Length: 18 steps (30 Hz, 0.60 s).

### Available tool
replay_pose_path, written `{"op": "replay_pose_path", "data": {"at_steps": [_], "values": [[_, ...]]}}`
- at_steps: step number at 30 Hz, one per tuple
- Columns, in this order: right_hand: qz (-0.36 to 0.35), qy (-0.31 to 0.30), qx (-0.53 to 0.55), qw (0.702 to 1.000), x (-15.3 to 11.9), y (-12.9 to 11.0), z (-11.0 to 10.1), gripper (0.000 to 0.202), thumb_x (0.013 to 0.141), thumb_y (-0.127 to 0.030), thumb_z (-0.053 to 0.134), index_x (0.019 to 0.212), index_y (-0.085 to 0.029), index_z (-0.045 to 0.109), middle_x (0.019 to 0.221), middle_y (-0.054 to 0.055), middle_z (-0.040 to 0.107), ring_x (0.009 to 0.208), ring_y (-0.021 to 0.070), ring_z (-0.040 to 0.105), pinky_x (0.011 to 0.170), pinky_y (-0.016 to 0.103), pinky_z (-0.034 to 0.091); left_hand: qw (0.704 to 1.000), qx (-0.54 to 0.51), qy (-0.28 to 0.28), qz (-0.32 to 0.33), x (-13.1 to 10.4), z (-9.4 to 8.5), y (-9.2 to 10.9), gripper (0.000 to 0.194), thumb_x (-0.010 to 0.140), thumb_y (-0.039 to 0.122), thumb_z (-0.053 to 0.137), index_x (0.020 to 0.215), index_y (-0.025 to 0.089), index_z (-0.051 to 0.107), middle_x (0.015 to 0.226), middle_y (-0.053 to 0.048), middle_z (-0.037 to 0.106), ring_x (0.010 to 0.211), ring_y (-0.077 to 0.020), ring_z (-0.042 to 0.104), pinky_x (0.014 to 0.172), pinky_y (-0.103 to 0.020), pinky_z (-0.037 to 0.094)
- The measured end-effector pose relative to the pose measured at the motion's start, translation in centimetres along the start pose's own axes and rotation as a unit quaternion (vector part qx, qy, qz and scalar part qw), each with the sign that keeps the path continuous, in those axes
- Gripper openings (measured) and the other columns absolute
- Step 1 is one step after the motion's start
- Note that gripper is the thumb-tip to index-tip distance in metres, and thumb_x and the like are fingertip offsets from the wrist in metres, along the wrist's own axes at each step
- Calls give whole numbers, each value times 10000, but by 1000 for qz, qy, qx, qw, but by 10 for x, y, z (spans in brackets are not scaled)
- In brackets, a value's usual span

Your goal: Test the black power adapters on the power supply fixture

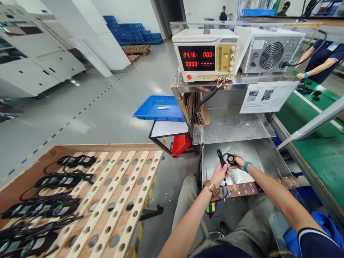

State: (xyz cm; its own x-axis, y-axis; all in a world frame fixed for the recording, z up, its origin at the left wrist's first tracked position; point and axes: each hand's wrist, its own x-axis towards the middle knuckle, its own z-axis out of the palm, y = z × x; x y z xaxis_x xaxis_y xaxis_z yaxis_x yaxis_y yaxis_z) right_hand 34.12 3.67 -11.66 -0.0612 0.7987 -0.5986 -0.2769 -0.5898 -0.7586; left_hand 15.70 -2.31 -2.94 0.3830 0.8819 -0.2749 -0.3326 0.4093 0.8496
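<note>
The scene is a factory floor; at lower centre of the frame a sheet-metal test tray (264,157) sits under a shelf carrying a DC power supply (205,53) whose display reads 24.16.

The left hand (219,174) is closed around a black cable (220,158). The right hand (238,162) grips the small round black part (230,159) at the cable's end. Both are held just above the tray, near the copper contact bar (258,187) at its front edge.

Risk, as a judgement:
- The supply appears live. A loose cable end touching the bar or tray could short.
- Slack cable may snag on the coloured connectors (211,208) below the bar.

A wooden slotted rack (120,200) at lower left holds similar black units (64,180), well apart from both hands.
</note>
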Motion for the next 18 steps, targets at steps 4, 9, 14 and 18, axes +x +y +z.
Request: {"op": "replay_pose_path", "data": {"at_steps": [4, 9, 14, 18], "values": [[8, -2, 12, 1000, 6, 3, -6, 229, 801, -162, 735, 955, -171, 565, 773, 22, 595, 660, 189, 599, 592, 274, 598, 998, -38, -17, -42, 0, -1, -10, 565, 711, 596, 784, 930, 175, 476, 775, 11, 526, 586, -71, 454, 527, -198, 338], [13, -18, 29, 999, 8, 4, -5, 248, 816, -208, 773, 938, -161, 563, 751, 27, 598, 613, 192, 599, 593, 300, 601, 992, -39, -21, -118, -2, 1, -10, 534, 715, 518, 817, 890, 171, 452, 717, 39, 473, 496, -20, 316, 483, -171, 240], [-2, -22, 45, 999, 5, 4, -2, 270, 782, -197, 778, 949, -166, 568, 767, 19, 602, 610, 190, 607, 597, 310, 605, 985, -37, -36, -163, -6, 0, -12, 524, 718, 491, 823, 881, 172, 442, 699, 46, 460, 486, -8, 294, 490, -166, 233], [-16, -20, 59, 998, 3, 5, 0, 254, 752, -151, 753, 931, -173, 575, 770, 14, 600, 640, 202, 619, 608, 322, 611, 985, -32, -39, -165, -8, -1, -12, 568, 669, 503, 852, 872, 172, 438, 705, 49, 465, 498, -8, 305, 499, -167, 264]]}}
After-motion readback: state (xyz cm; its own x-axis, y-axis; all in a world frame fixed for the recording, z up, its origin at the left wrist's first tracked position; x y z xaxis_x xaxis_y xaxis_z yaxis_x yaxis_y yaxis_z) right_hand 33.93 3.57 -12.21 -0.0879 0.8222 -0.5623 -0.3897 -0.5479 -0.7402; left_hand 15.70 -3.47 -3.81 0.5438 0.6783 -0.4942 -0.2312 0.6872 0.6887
